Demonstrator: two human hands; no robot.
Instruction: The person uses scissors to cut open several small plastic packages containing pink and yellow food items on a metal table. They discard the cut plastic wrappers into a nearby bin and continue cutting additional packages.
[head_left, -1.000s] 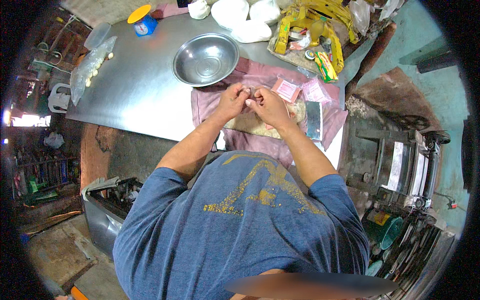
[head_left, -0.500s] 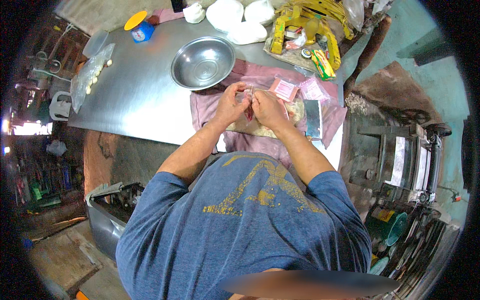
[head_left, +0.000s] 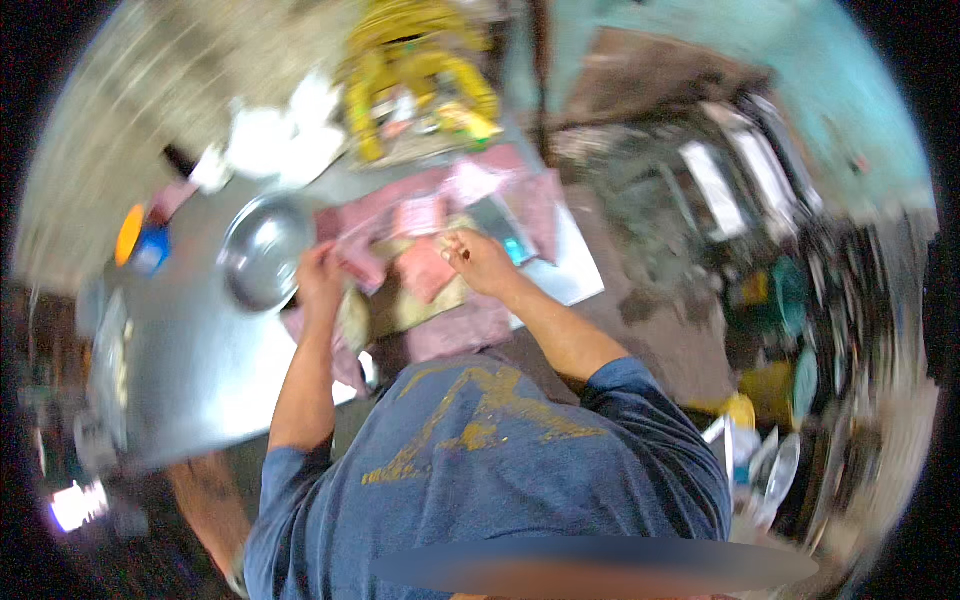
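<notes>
The picture is motion-blurred. My left hand grips the edge of a pink packet beside a steel bowl. My right hand is apart from it to the right, with its fingertips pinched on a small dark piece that is too blurred to name. Between my hands another pink packet lies on a yellowish pad over a pink cloth. More small packets lie on the cloth beyond.
The cloth covers the right end of a grey metal table. White bags and yellow bundled items sit at the far side, and a blue cup with an orange lid stands at the left. Cluttered racks stand to the right.
My hands, pressed together over the packet before, have pulled apart, left toward the bowl and right to the right. The view has swung round and blurred.
</notes>
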